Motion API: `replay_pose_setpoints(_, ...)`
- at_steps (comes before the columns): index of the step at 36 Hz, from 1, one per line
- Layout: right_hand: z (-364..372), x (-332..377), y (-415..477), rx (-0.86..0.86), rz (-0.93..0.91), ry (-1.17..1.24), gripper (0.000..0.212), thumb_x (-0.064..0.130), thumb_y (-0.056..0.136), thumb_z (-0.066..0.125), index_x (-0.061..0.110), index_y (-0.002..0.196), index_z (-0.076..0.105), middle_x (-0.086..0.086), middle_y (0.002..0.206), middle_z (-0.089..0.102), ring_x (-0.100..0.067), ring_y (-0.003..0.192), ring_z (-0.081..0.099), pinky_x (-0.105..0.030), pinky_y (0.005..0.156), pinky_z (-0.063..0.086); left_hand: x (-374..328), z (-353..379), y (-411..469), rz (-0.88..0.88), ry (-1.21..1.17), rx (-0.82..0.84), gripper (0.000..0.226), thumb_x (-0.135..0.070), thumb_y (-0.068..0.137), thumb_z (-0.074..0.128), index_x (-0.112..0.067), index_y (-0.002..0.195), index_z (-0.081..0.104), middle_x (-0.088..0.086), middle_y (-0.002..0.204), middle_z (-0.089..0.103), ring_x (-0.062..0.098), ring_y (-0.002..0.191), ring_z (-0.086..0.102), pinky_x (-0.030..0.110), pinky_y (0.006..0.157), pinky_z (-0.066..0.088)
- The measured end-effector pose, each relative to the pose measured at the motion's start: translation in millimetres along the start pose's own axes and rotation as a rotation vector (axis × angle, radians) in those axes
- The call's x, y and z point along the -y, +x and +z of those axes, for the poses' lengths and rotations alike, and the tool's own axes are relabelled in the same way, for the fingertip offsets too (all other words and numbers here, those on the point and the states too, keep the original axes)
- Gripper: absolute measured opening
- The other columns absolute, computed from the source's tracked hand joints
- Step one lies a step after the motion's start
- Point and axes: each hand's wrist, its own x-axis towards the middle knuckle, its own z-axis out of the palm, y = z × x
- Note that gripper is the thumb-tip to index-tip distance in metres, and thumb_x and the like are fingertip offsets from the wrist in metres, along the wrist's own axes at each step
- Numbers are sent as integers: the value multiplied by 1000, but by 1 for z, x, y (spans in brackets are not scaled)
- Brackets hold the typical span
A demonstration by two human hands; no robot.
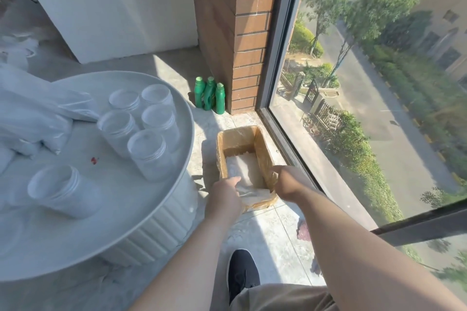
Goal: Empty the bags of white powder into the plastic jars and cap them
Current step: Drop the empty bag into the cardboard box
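Both arms reach down to a cardboard box [262, 151] on the floor beside the window. My left hand [225, 194] is at the box's near left corner, fingers on a clear bag of white powder [252, 193] lying over the near rim. My right hand [285, 182] grips the box's near right wall. More white bags [240, 169] lie inside the box. Several clear plastic jars stand on a round white table [113, 230] to the left; the nearest jar [60, 190] has no cap, and one behind it [149, 154] is capped.
White plastic bags [32, 118] are heaped on the table's left side. Three green bottles [209, 96] stand on the floor against a brick pillar [240, 33]. A floor-to-ceiling window [366, 83] runs along the right. My black shoe [242, 275] is on the floor below.
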Motion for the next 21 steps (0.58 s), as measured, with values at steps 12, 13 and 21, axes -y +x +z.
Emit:
replay_pose_setpoints(12,-61,70,-32,-136,-25,-78,42,6,88,44,10,126,63,-15,116,69,-34,105,66,-40,88,57,-38,-58,-41,210,-115,-185,41,-6,96,48,-24,130,63,-6,121,66,9,104,62,26,91,52)
replay_pose_setpoints(13,-68,80,-36,-189,-27,-56,39,7,88,47,13,122,66,-14,115,70,-33,103,66,-40,87,58,-42,-66,-48,253,-138,-209,38,-8,97,49,-24,128,64,-6,119,67,9,106,62,28,94,52)
replay_pose_setpoints(21,-96,172,-92,-355,-215,137,33,8,89,51,26,104,76,-2,108,74,-26,96,68,-30,82,54,-41,-144,-100,510,-278,-606,27,-8,89,61,-24,108,71,-14,96,70,4,79,64,18,78,50)
